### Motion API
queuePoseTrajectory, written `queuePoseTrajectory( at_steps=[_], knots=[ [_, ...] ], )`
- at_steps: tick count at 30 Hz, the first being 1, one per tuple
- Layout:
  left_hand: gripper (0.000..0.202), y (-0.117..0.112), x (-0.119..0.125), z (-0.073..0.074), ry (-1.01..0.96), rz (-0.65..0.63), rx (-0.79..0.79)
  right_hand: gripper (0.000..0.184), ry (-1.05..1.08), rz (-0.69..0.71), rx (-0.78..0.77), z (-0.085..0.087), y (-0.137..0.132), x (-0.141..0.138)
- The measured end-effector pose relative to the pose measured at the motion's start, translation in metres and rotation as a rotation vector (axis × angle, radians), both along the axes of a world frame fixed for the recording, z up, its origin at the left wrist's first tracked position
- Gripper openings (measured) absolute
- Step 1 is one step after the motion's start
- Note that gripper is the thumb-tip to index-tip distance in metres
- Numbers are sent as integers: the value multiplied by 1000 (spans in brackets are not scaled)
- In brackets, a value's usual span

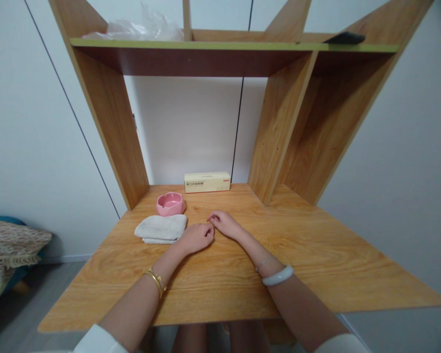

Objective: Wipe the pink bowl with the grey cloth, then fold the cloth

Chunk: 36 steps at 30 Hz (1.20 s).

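Note:
My left hand (198,237) rests over the middle of the wooden desk with its fingers curled in and the thumb against them. My right hand (225,223) is just beyond it to the right, fingers bent and pinched together. The fingertips of both hands nearly meet, and whatever may be between them is too small or hidden to make out. Beside my left wrist lies a folded grey cloth (160,228). Behind the cloth sits a pink ashtray (170,204) with a faceted rim.
A long cream box (207,182) with printed lettering stands at the back of the desk (316,260). Wooden uprights carry a shelf (206,45) above, with clear plastic (143,29) and a dark flat object (345,38) on it. A woven throw (14,240) hangs at far left.

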<state>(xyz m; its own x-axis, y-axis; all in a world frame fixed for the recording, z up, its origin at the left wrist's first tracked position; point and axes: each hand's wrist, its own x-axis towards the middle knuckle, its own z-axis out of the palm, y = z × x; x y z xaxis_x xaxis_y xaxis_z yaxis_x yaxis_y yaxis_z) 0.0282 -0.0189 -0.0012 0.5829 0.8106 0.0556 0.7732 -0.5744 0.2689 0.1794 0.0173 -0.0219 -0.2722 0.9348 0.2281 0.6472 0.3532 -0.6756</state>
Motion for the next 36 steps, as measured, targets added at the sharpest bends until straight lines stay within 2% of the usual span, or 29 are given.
queuePoseTrajectory(
  at_steps=[19,36],
  knots=[
    [19,0,0,-1,-6,-5,-2,16,-13,2,16,-2,1,0],
    [20,-1,0,2,2,2,-17,16,-5,0,14,4,-5,-1]
  ],
)
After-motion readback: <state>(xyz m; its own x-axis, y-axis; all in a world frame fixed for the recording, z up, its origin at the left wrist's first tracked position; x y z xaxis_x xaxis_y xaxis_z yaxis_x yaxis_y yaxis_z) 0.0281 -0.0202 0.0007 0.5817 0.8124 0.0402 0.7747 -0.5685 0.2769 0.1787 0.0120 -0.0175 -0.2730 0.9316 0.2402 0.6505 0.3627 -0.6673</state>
